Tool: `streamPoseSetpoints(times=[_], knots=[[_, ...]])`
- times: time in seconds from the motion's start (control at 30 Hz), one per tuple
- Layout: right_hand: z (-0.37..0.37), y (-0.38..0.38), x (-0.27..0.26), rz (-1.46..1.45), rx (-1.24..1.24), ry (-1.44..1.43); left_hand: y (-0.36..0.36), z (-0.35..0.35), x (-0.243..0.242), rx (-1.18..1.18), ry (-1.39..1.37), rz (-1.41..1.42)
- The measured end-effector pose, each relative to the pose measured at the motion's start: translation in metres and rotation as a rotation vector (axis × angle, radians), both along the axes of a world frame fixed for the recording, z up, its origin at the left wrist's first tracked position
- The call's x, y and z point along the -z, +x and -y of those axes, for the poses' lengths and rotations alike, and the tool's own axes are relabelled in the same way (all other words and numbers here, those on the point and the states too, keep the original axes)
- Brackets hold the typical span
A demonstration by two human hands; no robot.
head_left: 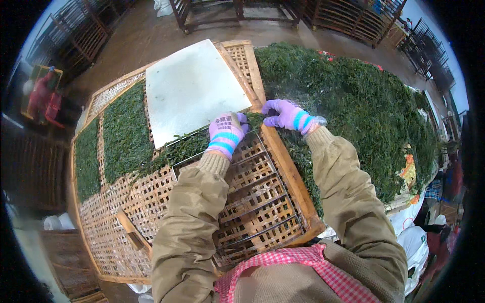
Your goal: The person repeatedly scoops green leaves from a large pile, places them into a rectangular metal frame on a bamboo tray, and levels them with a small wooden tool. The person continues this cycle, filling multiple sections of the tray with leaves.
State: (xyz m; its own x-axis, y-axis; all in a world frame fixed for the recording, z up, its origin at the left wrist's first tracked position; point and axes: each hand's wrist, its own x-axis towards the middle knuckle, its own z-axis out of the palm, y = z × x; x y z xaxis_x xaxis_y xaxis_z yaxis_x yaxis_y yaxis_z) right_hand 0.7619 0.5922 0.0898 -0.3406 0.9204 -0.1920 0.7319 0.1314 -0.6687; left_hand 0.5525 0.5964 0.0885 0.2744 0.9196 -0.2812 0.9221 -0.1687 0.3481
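Both my hands wear purple gloves with blue bands. My left hand (227, 132) bends over a row of dark green leafy strands (189, 146), its fingertips partly hidden among them. Close by on the right, my right hand (284, 114) curls thumb and fingers around the loose ends of a small clump (255, 119) at the wooden rim (290, 170). Beneath lies a metal frame (261, 189) with several crossbars, set on a woven bamboo tray (113, 223). A white board (193, 91) covers the frame's far part, its near edge along the row of strands.
Flat green mats (127, 132) lie on the tray's left side. A wooden bar (132, 231) rests near its front. A large heap of green strands (348, 110) fills the right. Slatted racks (348, 19) stand beyond, and a person in red (43, 96) is at far left.
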Motion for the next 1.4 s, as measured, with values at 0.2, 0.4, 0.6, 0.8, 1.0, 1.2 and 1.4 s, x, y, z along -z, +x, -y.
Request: streamPoseSetpoints(times=[0.2, 0.4, 0.6, 0.8, 1.0, 1.2, 1.4], knots=[[0.000, -0.025, -0.051, -0.138, -0.263, 0.126, -0.035, 0.005, -0.016, -0.040, 0.116, 0.131], [0.001, -0.039, -0.048, 0.484, -0.243, 0.162, -0.041, 0.011, -0.020, -0.050, 0.107, 0.258], [-0.004, -0.053, -0.029, 0.458, -0.134, 0.126, -0.018, 0.003, 0.006, -0.052, -0.042, 0.192], [-0.002, -0.051, -0.038, 0.445, -0.023, 0.104, -0.017, 0.004, 0.007, -0.048, -0.013, 0.180], [0.004, -0.049, -0.051, 0.034, -0.234, 0.153, -0.025, 0.009, -0.025, -0.011, -0.025, 0.144], [0.035, -0.053, -0.073, 0.455, -0.139, 0.193, -0.050, 0.048, -0.055, -0.105, 0.191, -0.071], [0.039, -0.084, -0.052, 0.616, 0.015, 0.167, -0.051, 0.044, -0.037, -0.096, 0.076, -0.089]])
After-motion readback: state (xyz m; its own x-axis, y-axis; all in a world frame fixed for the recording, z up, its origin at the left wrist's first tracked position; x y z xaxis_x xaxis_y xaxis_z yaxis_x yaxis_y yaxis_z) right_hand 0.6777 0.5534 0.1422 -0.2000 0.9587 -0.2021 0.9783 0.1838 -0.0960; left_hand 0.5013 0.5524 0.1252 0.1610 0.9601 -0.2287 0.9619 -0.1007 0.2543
